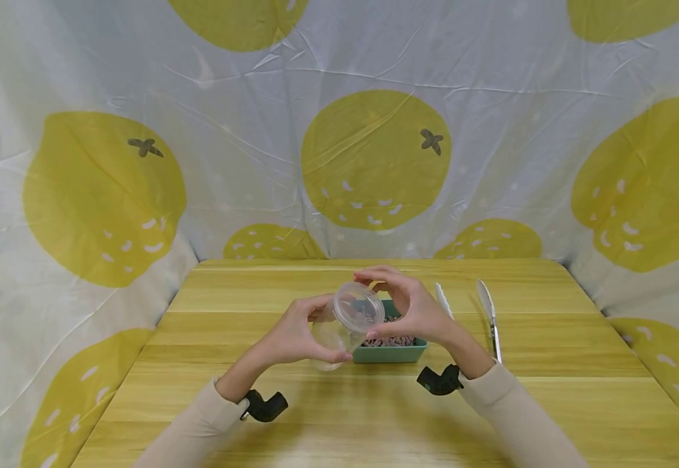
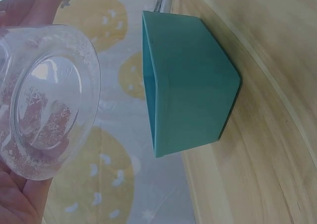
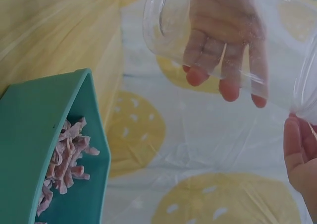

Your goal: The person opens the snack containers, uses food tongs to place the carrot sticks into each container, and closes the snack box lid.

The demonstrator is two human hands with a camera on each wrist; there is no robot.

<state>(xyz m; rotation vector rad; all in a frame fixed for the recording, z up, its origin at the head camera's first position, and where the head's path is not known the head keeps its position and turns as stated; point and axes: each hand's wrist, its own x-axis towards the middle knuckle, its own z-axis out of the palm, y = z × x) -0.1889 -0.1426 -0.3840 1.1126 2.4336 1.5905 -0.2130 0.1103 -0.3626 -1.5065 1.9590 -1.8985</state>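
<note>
A clear plastic jar is held tilted in the air by both hands, in front of and to the left of a green box. My left hand grips its body, with the fingers on the far side and the thumb on the near side. At the round top, my right hand curls its thumb and fingers about the rim. The left wrist view shows the jar's base; pale specks cling to the plastic. Pinkish-brown strips lie inside the green box.
Right of the box lie what look like metal tongs with pale tips, partly hidden by my right arm. All stand on a wooden table. A lemon-print cloth hangs behind and at both sides.
</note>
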